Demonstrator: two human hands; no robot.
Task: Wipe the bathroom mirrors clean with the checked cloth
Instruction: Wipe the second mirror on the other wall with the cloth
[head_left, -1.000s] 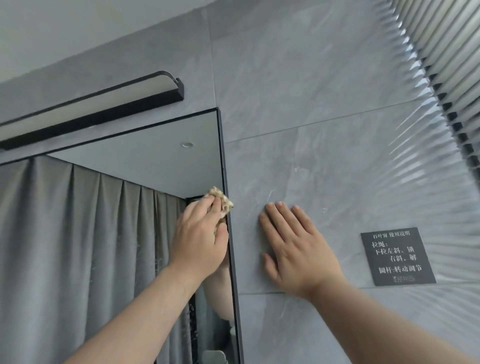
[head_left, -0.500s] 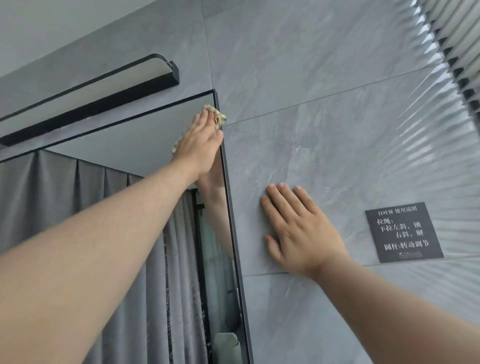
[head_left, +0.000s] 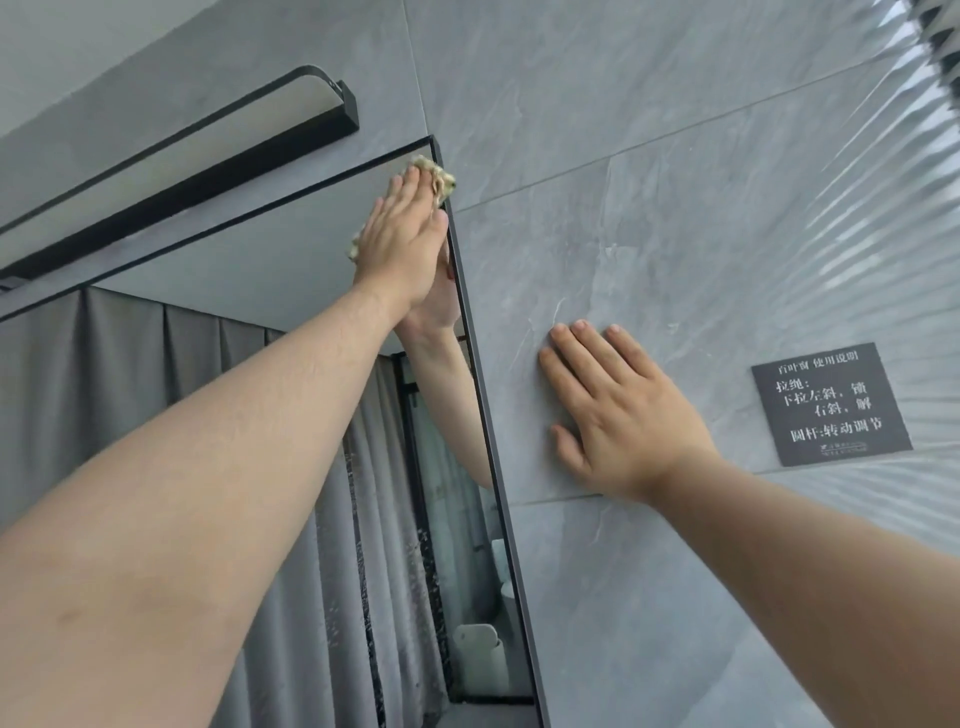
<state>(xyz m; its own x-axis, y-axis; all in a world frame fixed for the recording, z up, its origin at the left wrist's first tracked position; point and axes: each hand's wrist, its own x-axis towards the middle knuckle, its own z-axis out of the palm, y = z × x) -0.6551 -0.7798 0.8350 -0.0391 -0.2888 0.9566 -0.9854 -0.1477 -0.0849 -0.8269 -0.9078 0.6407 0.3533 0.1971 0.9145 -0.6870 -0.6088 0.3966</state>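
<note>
Your left hand (head_left: 400, 234) pressed the crumpled beige checked cloth (head_left: 441, 179) flat against the top right corner of the black-framed wall mirror (head_left: 291, 249), fingers straight and close together, cloth peeking out past the fingertips and wrist side. Your right hand (head_left: 618, 415) lay flat, fingers slightly spread, on the grey stone-look wall tile (head_left: 649, 234) beside the frame.
</note>
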